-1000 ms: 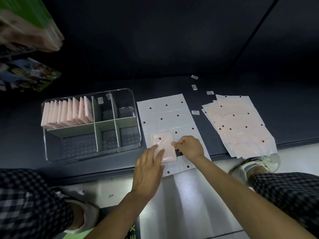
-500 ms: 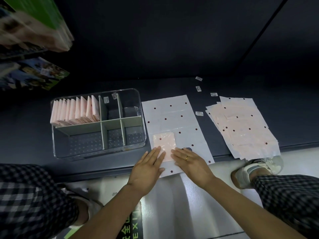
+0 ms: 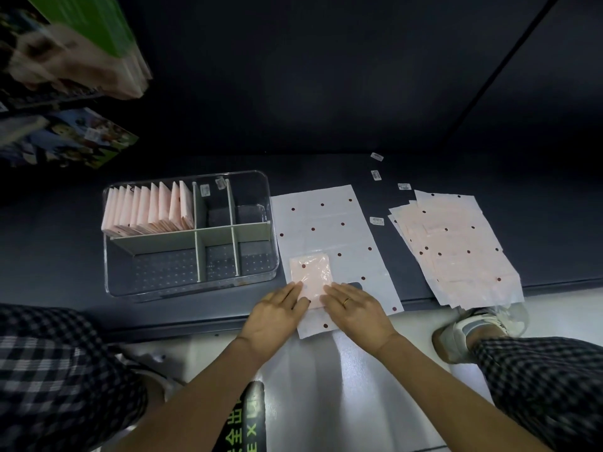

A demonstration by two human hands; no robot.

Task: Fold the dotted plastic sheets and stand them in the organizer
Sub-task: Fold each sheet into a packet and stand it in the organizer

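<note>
Both hands flat, no grip: left hand (image 3: 277,313) and right hand (image 3: 357,309) press the folded pink sheet (image 3: 311,277) on the white dotted sheet (image 3: 329,230) at the bench (image 3: 65,256) edge; crease evenly, then stand it beside the organizer (image 3: 191,234) row.

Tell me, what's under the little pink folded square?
The folded square lies on a white dotted sheet spread on the dark table. Both hands, left hand and right hand, press its near edge, hiding that part.
</note>
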